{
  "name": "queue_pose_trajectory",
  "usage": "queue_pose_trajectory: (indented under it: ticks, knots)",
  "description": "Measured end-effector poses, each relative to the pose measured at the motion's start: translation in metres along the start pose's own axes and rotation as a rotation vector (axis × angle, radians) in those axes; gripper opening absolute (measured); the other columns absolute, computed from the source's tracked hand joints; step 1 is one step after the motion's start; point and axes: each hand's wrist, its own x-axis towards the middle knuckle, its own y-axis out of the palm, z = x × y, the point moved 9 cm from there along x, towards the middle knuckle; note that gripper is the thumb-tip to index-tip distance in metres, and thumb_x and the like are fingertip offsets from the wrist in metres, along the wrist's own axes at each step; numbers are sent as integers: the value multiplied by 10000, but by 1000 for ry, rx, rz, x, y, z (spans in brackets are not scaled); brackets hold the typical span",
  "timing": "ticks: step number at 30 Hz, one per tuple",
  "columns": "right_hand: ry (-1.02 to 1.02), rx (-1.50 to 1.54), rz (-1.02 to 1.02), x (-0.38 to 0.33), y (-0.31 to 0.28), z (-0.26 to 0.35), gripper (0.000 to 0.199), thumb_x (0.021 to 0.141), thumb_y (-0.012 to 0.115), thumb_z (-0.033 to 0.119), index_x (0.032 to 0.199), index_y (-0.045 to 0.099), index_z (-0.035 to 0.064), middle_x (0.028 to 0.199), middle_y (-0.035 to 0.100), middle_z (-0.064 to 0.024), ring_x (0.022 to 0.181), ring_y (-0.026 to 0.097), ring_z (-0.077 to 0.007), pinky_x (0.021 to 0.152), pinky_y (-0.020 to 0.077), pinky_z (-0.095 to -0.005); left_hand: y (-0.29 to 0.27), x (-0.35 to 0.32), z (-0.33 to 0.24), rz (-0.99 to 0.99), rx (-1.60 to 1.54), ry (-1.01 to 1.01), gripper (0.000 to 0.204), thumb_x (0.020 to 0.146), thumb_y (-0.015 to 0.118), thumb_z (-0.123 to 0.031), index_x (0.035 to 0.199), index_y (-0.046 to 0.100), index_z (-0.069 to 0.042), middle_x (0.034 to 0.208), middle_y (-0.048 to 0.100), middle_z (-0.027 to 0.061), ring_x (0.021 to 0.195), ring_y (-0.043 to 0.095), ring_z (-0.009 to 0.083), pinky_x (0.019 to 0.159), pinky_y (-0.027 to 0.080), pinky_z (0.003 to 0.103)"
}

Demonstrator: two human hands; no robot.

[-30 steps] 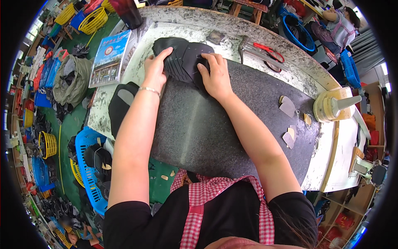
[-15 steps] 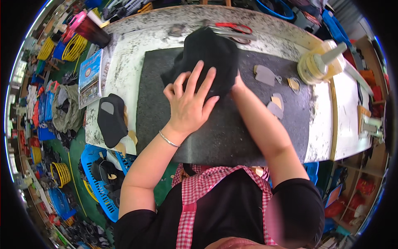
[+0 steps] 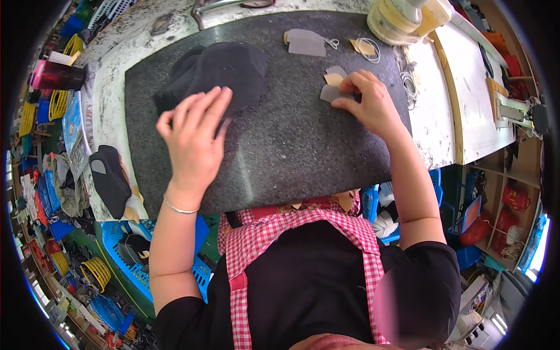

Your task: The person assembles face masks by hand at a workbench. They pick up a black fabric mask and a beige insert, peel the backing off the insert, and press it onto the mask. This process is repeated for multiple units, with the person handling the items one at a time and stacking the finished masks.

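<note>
A dark grey board lies on the white table in front of me. Black fabric pieces rest folded on its left part, with curved edges. My left hand is at their near edge, fingers spread, holding nothing; whether the fingertips touch the fabric I cannot tell. On the board's right side, my right hand pinches the edge of a small grey patch between thumb and fingers. A tan piece and another grey one overlap with it, partly hidden by the fingers.
A larger grey patch and a tan piece with string loops lie farther back. A glue bottle stands at the back right. Black pieces with a grey patch lie left, above a blue basket. A tumbler stands far left.
The black fabric, held up by both hands before, now lies on the board. My right hand has come out from it and moved right to the small patches. The view has shifted too.
</note>
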Motion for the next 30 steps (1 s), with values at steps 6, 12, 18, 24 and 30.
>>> queue_pose_trajectory:
  ticks: [6,12,18,24,30]
  knots:
    - [106,173,-25,0,-1,8,239,832,849,112,1000,714,10,943,700,-131,911,674,-331,810,553,-412,-3,-35,-102,131,-180,349,373,1014,579,-114,1361,715,-138,1397,712,27,1329,628,234,1086,435,461]
    - [-375,217,-154,-26,-10,76,226,827,743,-15,1049,751,25,907,707,-115,827,671,-323,751,558,-408,15,-45,-97,509,-819,212,486,904,762,-209,1378,703,-114,1361,725,53,1266,662,261,988,517,421]
    - [-755,24,-383,-63,-11,149,284,741,789,94,1021,768,51,992,740,-48,845,688,-233,685,549,-358,56,-34,-65,346,-1783,-703,281,1069,646,-139,1266,680,59,1111,773,136,862,739,147,709,554,237]
    - [-703,180,-324,-51,-5,145,299,713,835,79,987,728,26,1061,735,-79,843,703,-240,661,583,-353,59,-30,-65,263,-1621,-651,174,1082,614,-75,1169,697,51,1043,784,113,884,778,155,669,590,227]
    - [-622,144,-200,-48,-1,149,271,715,823,28,936,666,20,1012,720,-88,816,700,-254,652,592,-352,41,-15,-70,215,-1203,-450,103,1054,629,-28,1072,708,35,904,791,107,794,786,157,648,615,278]
